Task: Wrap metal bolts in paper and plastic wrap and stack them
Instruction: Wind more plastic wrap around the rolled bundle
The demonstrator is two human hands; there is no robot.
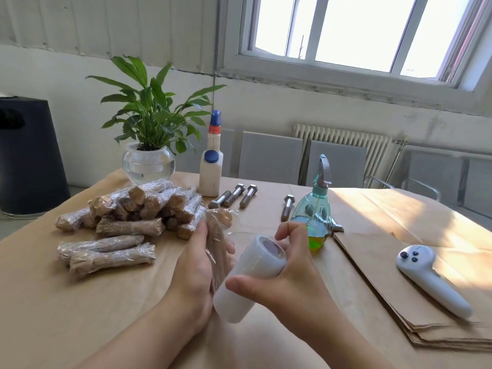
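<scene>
Pile of wrapped bolts (127, 209) near tabletop's left edge; four bare bolts (234, 194) remain. Left hand (197, 265) grips a papered bolt (217, 241); right hand (287, 278) grips plastic-wrap roll (250, 278).

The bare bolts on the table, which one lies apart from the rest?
The bolt beside the green spray bottle. The other three bolts lie side by side near the white bottle.
</scene>
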